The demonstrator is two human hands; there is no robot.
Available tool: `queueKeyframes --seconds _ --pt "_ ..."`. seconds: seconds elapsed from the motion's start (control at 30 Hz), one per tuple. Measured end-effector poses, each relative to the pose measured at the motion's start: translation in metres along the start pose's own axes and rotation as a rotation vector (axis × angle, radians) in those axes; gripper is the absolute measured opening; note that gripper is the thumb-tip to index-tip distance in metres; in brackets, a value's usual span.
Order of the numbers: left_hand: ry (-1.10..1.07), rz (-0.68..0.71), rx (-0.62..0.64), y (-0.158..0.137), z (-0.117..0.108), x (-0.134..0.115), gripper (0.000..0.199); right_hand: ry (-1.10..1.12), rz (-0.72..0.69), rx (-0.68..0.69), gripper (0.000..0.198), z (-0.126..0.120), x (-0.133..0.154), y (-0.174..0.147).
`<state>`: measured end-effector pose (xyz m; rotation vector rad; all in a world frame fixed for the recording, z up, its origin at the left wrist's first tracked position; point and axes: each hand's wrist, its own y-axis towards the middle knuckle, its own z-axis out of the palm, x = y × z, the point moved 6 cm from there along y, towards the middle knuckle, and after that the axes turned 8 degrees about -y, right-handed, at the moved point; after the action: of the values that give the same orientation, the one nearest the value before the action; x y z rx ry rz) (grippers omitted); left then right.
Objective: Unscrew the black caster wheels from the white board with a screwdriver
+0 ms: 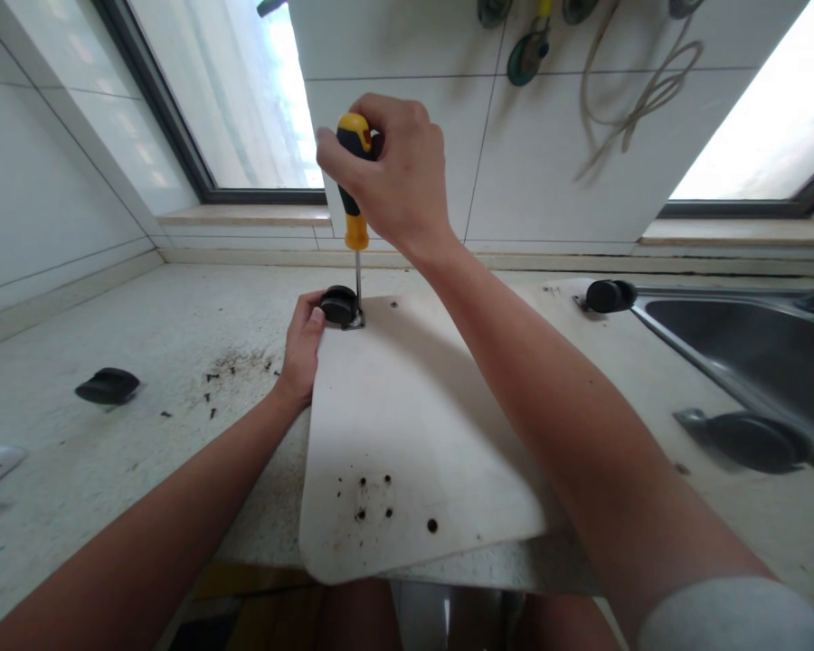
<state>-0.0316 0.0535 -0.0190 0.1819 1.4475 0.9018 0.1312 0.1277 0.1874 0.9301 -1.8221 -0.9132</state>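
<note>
Pale sleeve (725, 617), metal-shafted screwdriver (354, 224), round caster (338, 306), holed board (393, 407)

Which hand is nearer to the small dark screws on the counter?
Left. The left hand steadies the black caster, just right of the small dark screws in view; the right hand is farther off, raised around the screwdriver.

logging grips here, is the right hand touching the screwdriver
Touching. The head view shows the right hand gripping the screwdriver, its thumb lying across the handle with no gap between them.
</note>
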Motion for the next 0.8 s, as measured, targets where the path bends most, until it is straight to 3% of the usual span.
queueKeyframes --seconds 0.27,0.6,0.8 --pt "-0.011 -0.018 0.01 -0.001 0.0 0.0 0.053 -0.066 0.012 0.034 0.044 -0.001 0.002 0.004" --pt "-0.018 -0.014 -0.001 0.001 0.0 0.002 0.054 -0.192 -0.075 0.101 0.052 -0.008 0.015 0.005" --pt "-0.028 -0.028 0.011 0.001 -0.001 0.004 0.054 -0.332 -0.011 0.082 0.051 -0.006 0.02 0.002"
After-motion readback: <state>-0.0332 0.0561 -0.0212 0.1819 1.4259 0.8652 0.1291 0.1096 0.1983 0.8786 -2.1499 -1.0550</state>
